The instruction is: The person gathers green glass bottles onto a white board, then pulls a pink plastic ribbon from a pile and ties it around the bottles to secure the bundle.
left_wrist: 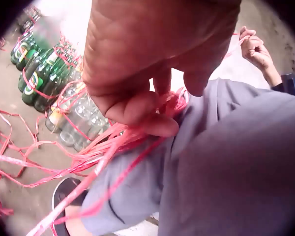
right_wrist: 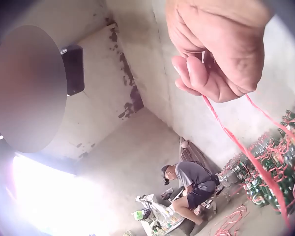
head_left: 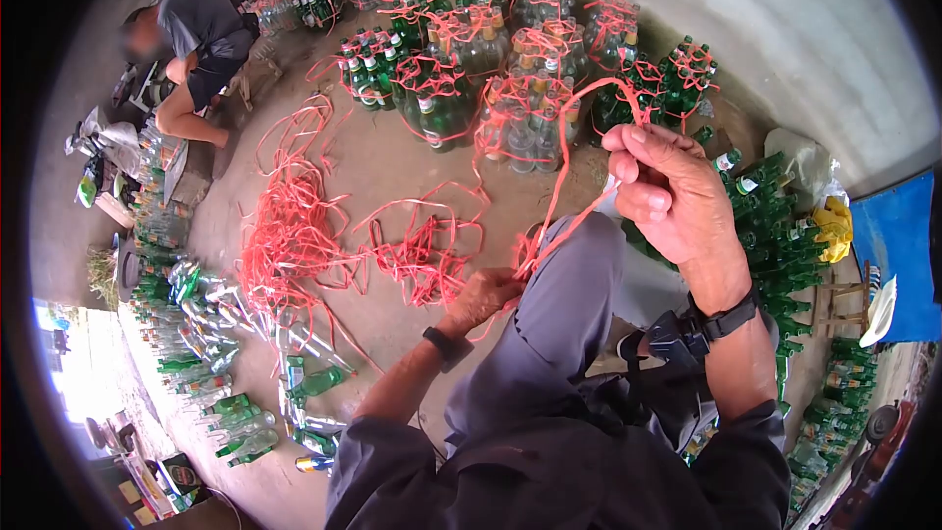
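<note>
The right hand (head_left: 677, 191) is raised over the right side of the lap, pinching red plastic twine (head_left: 563, 162) that loops down toward the knee. In the right wrist view, two strands hang from the curled fingers of that hand (right_wrist: 219, 54). Beside the raised knee, the left hand (head_left: 483, 300) grips a bunch of the twine; the left wrist view has its thumb and fingers (left_wrist: 137, 108) round several gathered strands (left_wrist: 113, 140). Tangled red twine (head_left: 289, 236) lies in heaps on the floor, left of the left hand.
Bundles of bottles tied with red twine (head_left: 432, 103) stand along the wall. Loose green bottles (head_left: 775, 255) line the right side; more bottles (head_left: 235, 422) lie at the left. Another person (head_left: 201, 49) sits bent forward at the upper left. A blue board (head_left: 898, 245) is at the far right.
</note>
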A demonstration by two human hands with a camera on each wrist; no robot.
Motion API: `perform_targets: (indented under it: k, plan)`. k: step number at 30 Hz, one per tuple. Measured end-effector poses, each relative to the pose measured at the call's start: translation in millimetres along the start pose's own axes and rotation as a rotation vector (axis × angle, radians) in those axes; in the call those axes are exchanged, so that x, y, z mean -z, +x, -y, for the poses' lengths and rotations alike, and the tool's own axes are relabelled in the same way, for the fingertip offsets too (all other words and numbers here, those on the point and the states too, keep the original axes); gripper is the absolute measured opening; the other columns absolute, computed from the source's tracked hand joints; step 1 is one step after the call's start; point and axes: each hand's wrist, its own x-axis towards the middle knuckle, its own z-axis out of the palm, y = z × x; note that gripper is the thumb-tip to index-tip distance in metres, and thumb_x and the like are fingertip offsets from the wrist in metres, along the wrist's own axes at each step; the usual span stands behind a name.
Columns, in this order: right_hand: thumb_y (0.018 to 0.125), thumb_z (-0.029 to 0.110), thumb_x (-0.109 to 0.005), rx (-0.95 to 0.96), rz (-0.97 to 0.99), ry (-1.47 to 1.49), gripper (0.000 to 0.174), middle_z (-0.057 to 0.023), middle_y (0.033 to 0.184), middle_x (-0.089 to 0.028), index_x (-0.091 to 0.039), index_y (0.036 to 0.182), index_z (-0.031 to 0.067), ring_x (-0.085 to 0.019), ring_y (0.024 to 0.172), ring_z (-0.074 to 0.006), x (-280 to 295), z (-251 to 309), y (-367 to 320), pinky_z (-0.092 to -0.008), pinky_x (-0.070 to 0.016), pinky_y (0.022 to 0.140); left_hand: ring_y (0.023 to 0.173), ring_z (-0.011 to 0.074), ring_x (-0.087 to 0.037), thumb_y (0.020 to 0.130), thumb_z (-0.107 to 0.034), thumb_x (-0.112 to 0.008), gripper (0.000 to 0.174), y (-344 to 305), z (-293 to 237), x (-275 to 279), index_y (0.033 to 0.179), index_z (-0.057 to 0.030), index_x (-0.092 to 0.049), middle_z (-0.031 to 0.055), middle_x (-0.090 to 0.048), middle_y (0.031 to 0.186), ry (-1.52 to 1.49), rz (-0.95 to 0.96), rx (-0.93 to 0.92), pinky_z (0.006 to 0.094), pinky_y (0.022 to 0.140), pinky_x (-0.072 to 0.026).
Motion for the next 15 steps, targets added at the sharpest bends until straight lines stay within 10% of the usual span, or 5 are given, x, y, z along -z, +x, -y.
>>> perform_targets:
  k: [8, 11, 15]
  plan:
    - [0.095, 0.015, -0.064, 0.073, -0.027, -0.073, 0.021, -0.0040, 0.074, -0.059, -0.069, 0.102, -0.0044, -0.038, 0.051, -0.0031, 19.4, 25.5, -6.7, -0.0164, -0.0292, 0.043, 0.060, 0.0165, -0.063, 0.081, -0.026, -0.067, 0.028, -9.3, 26.4, 47.1, 0.093, -0.0015, -0.073, 0.0104, -0.067, 0.069, 0.357, -0.206, 0.027, 0.0343, 0.058, -0.0491]
    - [0.095, 0.014, -0.064, 0.060, -0.030, -0.088, 0.021, -0.0036, 0.074, -0.058, -0.068, 0.103, -0.0048, -0.039, 0.051, -0.0031, 27.8, 24.9, -12.0, -0.0165, -0.0292, 0.043, 0.051, 0.0114, -0.052, 0.084, -0.023, -0.060, 0.027, -19.3, 12.8, 71.4, 0.070, -0.0002, -0.064, 0.0022, -0.058, 0.060, -0.198, -0.277, 0.234, 0.0280, 0.047, -0.0399]
    - [0.095, 0.014, -0.064, 0.068, -0.129, -0.139, 0.020, -0.0036, 0.073, -0.058, -0.069, 0.102, -0.0044, -0.040, 0.051, -0.0031, 40.3, 21.6, -12.9, -0.0168, -0.0298, 0.043, 0.050, 0.0168, -0.056, 0.085, -0.024, -0.060, 0.026, -23.0, 14.1, 74.0, 0.076, -0.0001, -0.065, 0.0076, -0.061, 0.059, -0.017, -0.398, 0.205, 0.0322, 0.048, -0.0435]
